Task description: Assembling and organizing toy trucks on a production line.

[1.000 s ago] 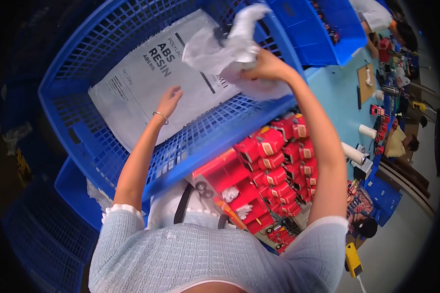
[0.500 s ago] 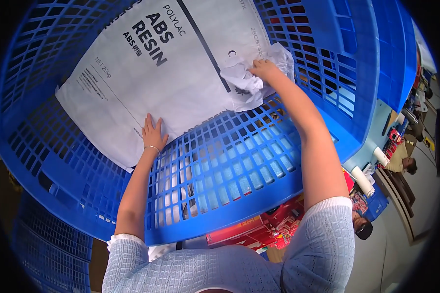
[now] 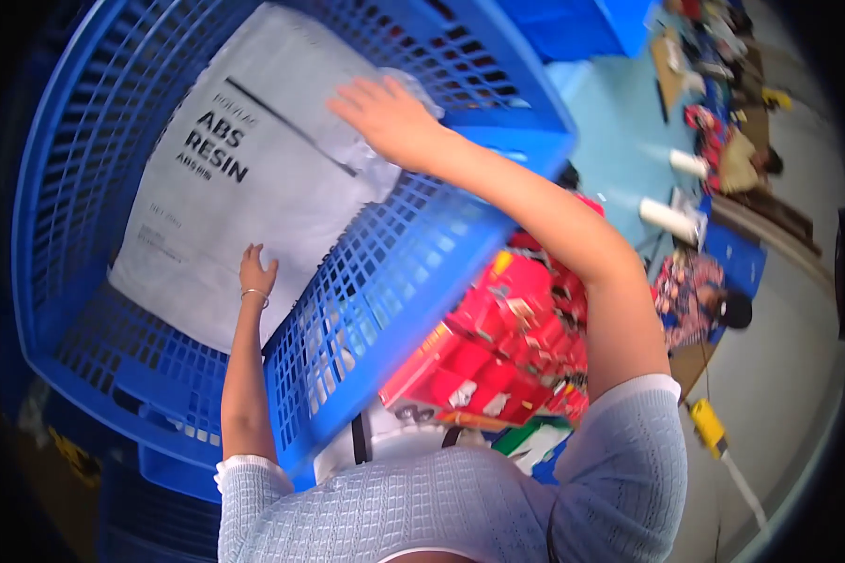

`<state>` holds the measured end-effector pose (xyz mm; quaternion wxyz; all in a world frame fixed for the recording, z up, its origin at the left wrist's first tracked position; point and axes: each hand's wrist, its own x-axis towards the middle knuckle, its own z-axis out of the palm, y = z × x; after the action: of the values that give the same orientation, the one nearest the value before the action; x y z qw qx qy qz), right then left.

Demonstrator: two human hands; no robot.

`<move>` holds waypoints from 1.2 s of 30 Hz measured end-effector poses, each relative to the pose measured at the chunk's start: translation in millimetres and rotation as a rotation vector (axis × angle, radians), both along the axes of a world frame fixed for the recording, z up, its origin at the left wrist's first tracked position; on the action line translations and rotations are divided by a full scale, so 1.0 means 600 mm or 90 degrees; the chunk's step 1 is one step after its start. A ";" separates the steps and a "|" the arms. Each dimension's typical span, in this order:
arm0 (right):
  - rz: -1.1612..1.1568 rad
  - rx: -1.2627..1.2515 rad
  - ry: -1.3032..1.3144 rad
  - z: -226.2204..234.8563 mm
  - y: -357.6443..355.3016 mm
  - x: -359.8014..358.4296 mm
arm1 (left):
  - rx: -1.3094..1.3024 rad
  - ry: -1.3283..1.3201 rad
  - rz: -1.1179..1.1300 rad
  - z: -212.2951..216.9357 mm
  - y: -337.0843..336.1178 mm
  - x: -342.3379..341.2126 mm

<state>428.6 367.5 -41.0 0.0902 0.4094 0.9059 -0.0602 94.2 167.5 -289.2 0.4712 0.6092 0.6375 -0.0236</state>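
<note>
A large white printed sack (image 3: 263,202) lies flat in the bottom of a blue plastic basket (image 3: 385,310) with slatted walls. My left hand (image 3: 257,272) rests on the sack's near part, fingers spread, a thin bracelet at its wrist. Over the sack's right end hovers my right hand (image 3: 385,117), its fingers stretched out and slightly blurred; whether it touches the sack I cannot tell. It partly covers the crumpled end (image 3: 381,176) of the sack. Neither hand grips anything.
Red boxes (image 3: 498,357) are piled beyond the basket's near right wall. Two white rolls (image 3: 668,220) lie on a light blue surface (image 3: 601,141). At the right sit other people, one in a patterned top (image 3: 695,291). A yellow device (image 3: 708,427) hangs from a cord.
My right hand has released the crumpled end of the sack and opened, lifting over it. My left hand stays on the sack. The view has shifted, showing more red boxes.
</note>
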 end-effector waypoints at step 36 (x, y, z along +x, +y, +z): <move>-0.523 0.407 0.648 0.879 -1.044 0.047 | 0.643 -0.603 -0.534 1.258 -0.508 0.430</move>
<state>456.7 -258.8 486.2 -0.4963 0.6442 0.5820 -0.0048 352.5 -137.5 465.6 0.3112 0.8822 0.0224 0.3528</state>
